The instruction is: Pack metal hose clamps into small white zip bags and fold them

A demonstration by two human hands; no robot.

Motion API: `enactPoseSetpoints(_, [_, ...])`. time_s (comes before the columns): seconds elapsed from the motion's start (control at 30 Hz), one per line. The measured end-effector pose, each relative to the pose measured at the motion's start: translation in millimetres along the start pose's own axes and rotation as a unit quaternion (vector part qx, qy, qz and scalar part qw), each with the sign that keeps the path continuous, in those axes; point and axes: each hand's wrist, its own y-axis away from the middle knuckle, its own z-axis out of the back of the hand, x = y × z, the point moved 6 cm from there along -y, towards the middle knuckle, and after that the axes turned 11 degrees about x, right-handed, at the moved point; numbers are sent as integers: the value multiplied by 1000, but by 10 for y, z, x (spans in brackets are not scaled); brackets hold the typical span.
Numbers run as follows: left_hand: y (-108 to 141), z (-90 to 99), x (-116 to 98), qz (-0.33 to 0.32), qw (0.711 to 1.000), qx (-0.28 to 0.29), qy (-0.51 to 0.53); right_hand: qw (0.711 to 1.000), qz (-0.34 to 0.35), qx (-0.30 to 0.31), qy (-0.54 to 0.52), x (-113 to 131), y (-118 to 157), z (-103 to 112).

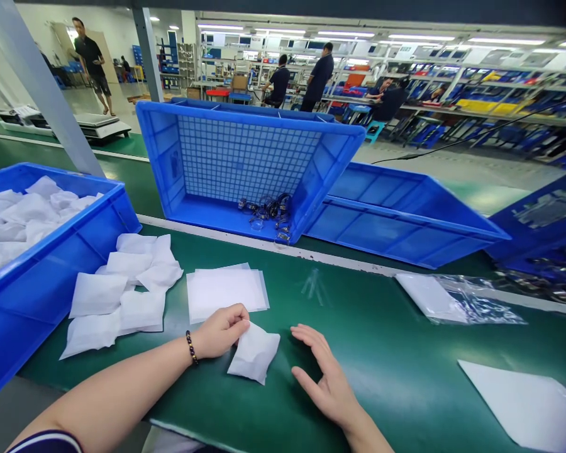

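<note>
Above green table, left hand pinching packet, right hand spread

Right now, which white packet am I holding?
The lone packet pinched by your left hand; the others lie grouped farther left or inside the leftmost blue bin.

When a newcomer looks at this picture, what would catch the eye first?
Probably the large blue crate at upper centre, tipped toward the viewer, with small dark parts inside. Then the left hand, pinching a white packet in front, and the open right hand beside it. At far left, another crate holds white packets.
</note>
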Motion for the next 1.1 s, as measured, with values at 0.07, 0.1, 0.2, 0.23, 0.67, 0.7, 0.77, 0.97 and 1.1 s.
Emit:
enactPoseSetpoints(0.07, [78, 140, -128, 0, 1000, -17, -20, 1000, -4, -7, 1, -2, 3, 8])
enactPoseSetpoints(0.1, [137, 242, -211, -1, 999, -35, -40, 1000, -5, -11, 1, -1, 5, 13])
enactPoseSetpoints(0.2, [393, 647, -444, 0, 990, -117, -83, 1000, -3, -20, 3, 4, 11, 23])
enactPoseSetpoints(0.23, [503, 804, -487, 9, 985, -149, -88, 1000, -2, -21, 4, 5, 13, 23])
enactPoseSetpoints(0.67, [1601, 2076, -423, 190, 738, -512, -397, 999, 17, -10, 25, 83, 9, 7])
enactPoseSetpoints(0.7, [1540, 1972, -548, 141, 723, -522, -430, 999, 16, -16, 27, 79, 11, 10])
enactPoseSetpoints(0.77, [1360, 1670, -790, 12, 727, -516, -453, 999, 12, -32, 31, 64, 16, 21])
enactPoseSetpoints(0.97, [577, 482, -1085, -165, 904, -221, -326, 995, -1, -99, 28, -20, 41, 67])
enactPoseSetpoints(1.1, [214, -186, -965, -126, 969, -30, -211, 990, -14, -138, 13, -79, 65, 94])
